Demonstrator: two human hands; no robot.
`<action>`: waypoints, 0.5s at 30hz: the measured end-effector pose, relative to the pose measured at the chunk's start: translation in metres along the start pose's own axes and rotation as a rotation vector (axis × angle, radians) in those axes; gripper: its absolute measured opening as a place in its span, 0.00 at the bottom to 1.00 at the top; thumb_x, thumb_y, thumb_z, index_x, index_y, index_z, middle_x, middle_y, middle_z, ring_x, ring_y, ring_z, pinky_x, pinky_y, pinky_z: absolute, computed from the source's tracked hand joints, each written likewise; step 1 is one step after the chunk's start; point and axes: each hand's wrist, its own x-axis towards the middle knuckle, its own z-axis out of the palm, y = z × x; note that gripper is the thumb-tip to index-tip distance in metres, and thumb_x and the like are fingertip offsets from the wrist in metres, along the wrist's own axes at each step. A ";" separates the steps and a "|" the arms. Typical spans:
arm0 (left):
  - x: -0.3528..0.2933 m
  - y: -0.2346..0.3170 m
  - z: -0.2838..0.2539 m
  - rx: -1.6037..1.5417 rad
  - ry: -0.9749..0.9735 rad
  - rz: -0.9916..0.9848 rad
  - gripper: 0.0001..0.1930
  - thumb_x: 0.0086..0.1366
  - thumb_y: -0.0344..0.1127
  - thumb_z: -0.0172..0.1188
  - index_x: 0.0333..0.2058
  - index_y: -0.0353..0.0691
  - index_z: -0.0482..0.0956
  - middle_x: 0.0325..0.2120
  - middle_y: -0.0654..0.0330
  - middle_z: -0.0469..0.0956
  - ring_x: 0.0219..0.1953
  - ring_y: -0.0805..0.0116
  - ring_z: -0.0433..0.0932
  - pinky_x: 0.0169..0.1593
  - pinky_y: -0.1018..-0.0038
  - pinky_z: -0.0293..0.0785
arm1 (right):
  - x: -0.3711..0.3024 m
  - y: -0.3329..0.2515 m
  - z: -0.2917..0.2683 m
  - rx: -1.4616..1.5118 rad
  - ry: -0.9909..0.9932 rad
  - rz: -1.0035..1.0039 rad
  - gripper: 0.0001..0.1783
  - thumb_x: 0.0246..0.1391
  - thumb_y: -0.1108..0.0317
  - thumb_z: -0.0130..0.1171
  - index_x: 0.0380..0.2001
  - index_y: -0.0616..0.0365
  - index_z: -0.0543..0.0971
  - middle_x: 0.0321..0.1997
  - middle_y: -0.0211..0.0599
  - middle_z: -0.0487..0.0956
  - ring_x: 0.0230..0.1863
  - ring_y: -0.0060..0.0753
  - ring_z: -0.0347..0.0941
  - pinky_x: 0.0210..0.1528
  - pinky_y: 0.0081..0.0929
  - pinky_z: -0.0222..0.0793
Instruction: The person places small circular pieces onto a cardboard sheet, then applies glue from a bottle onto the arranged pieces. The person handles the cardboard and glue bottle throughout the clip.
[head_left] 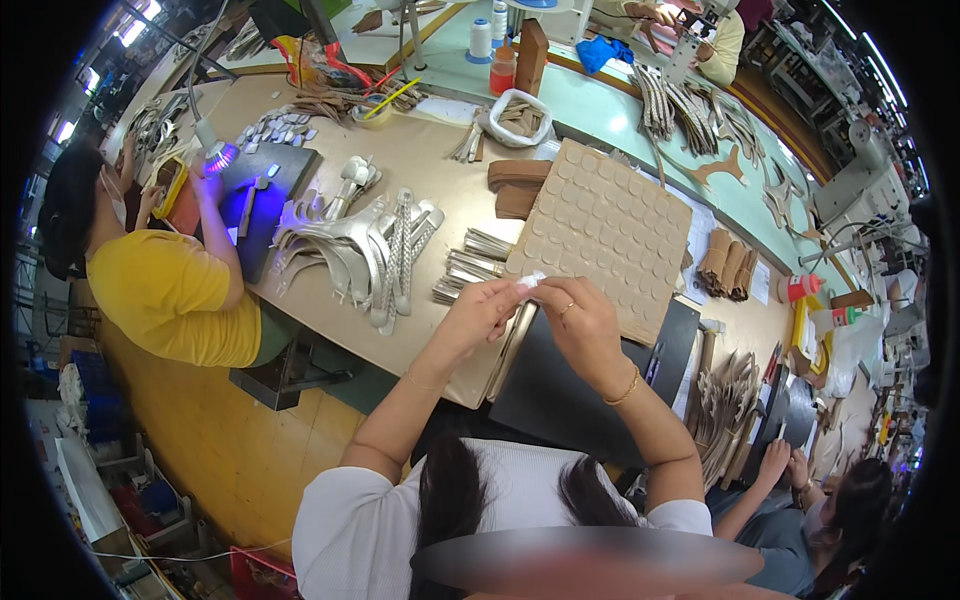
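Observation:
My left hand (478, 314) and my right hand (582, 328) meet over the near edge of a tan board. Both are closed, their fingertips pinching a small crumpled white piece (531, 280), perhaps tissue or film; its kind is unclear. The tan board (612, 225), covered with rows of raised round discs, lies tilted just beyond my hands. Under my right forearm is a black mat (560, 385). Bundles of thin silvery strips (470, 262) lie just past my left hand, beside stacked brown blocks (517, 190).
Silver strap pieces (350, 240) lie left, before a co-worker in a yellow top (175, 295) under a lamp (218, 152). A white tub of tan pieces (520, 118) stands beyond. Brown strap bundles (725, 410) lie right, near another worker's hands (785, 465).

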 end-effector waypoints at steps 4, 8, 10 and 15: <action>-0.003 -0.017 0.004 0.150 0.041 0.037 0.11 0.65 0.40 0.55 0.33 0.37 0.78 0.14 0.72 0.64 0.14 0.87 0.59 0.15 0.85 0.53 | -0.013 -0.007 -0.005 0.133 -0.019 0.165 0.08 0.41 0.77 0.62 0.29 0.58 0.78 0.27 0.35 0.77 0.30 0.38 0.73 0.34 0.30 0.70; -0.005 -0.032 0.009 0.482 0.117 0.282 0.09 0.63 0.38 0.57 0.31 0.38 0.79 0.15 0.73 0.65 0.15 0.88 0.58 0.17 0.85 0.52 | -0.030 -0.007 -0.008 0.312 -0.119 0.330 0.06 0.43 0.77 0.62 0.28 0.59 0.80 0.26 0.37 0.76 0.28 0.39 0.73 0.33 0.27 0.70; -0.009 -0.038 0.014 0.525 0.109 0.321 0.09 0.62 0.38 0.58 0.31 0.37 0.79 0.16 0.72 0.68 0.17 0.87 0.60 0.20 0.84 0.55 | -0.042 -0.001 -0.011 0.450 -0.187 0.444 0.06 0.44 0.77 0.63 0.29 0.60 0.80 0.28 0.36 0.77 0.28 0.30 0.75 0.32 0.23 0.70; -0.018 -0.045 0.028 0.419 0.046 0.127 0.10 0.61 0.36 0.60 0.33 0.33 0.80 0.19 0.70 0.73 0.22 0.85 0.65 0.26 0.84 0.61 | -0.076 0.007 -0.007 1.064 -0.192 0.871 0.07 0.48 0.74 0.63 0.31 0.65 0.77 0.28 0.35 0.78 0.26 0.21 0.75 0.31 0.17 0.73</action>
